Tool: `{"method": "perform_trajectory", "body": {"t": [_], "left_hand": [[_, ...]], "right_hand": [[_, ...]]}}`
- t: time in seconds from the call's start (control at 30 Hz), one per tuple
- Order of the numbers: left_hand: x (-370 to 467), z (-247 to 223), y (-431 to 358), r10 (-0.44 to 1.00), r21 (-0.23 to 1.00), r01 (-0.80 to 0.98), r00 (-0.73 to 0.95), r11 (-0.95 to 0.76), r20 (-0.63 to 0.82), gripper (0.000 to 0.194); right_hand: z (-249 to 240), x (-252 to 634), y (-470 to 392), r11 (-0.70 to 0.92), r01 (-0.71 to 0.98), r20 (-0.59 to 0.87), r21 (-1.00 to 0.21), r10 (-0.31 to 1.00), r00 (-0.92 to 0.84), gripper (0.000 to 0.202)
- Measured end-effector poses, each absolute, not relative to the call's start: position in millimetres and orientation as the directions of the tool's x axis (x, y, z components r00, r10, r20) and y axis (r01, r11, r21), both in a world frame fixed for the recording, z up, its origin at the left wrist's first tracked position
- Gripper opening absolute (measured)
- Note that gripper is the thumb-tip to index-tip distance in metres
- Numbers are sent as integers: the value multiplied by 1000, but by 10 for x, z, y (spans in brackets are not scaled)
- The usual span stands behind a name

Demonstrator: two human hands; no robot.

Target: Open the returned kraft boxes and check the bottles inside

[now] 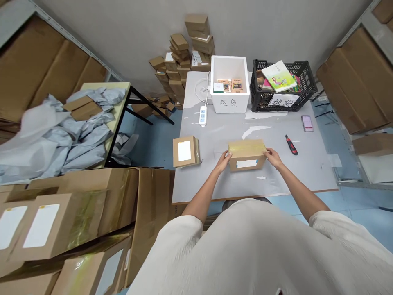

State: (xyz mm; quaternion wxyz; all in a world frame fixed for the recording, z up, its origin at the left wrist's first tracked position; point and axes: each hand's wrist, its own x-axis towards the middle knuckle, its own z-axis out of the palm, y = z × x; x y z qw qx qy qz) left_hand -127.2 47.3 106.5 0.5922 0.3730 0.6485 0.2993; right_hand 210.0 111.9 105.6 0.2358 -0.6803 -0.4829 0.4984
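A taped brown cardboard box (pixel 248 152) rests on the grey table in front of me, its white and blue label on the side facing me. My left hand (pixel 223 161) grips its left end, thumb near the top edge. At the opposite end my right hand (pixel 273 158) holds the right side, fingers against the upper corner. Yellowish tape covers the box's top. To the left lies a second, smaller cardboard box (pixel 186 151) with a blank-looking white label. A red and black utility knife (pixel 291 145) lies on the table beyond my right hand.
At the table's (pixel 221 184) back stand a white foam bin (pixel 231 103) with small boxes and a black crate (pixel 284 86) with books. A power strip (pixel 203 116) lies near the bin. Grey mailing bags (pixel 82 135) cover the left table; large cartons (pixel 89 213) are stacked nearer.
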Motion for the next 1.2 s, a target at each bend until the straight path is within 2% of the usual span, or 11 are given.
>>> {"method": "perform_trajectory", "body": {"t": [0.17,0.27,0.4,0.5,0.6,0.67,0.77,0.9,0.97,1.07,1.2], "left_hand": [[-1174,1095,499,842,838,131,31,530,-538,73],[-1115,1078,483,872,868,115,19,483,-488,73],[-1048,1015,410,886,875,145,-30,461,-462,81],[-1002,955,326,885,876,147,3,460,-465,88],[-960,897,270,887,882,127,28,454,-460,92],[-947,865,262,877,871,116,-10,478,-480,91],[-951,831,272,858,847,144,-118,512,-499,85],[-931,808,251,847,835,185,-245,519,-472,79],[-892,802,220,829,824,182,-297,537,-474,76],[-826,795,175,799,810,177,-376,559,-469,72],[-800,790,146,792,806,195,-414,559,-449,68]], "right_hand": [[1084,2210,1154,-389,431,-419,-815,908,26,53],[1064,2217,1134,-409,390,-449,-825,893,-15,52],[999,2270,1092,-443,362,-507,-820,856,-99,43],[931,2457,1132,-469,371,-551,-802,821,-151,31],[844,2782,1262,-450,462,-536,-764,842,-66,25],[776,3035,1389,-431,580,-503,-691,863,42,27],[665,3400,1617,-416,746,-469,-520,869,158,37],[505,3768,1949,-377,887,-433,-268,869,238,54],[412,3878,2096,-344,920,-426,-185,872,241,56],[270,3959,2251,-299,946,-436,-127,873,218,53],[149,3983,2306,-275,953,-427,-127,883,198,49]]}}
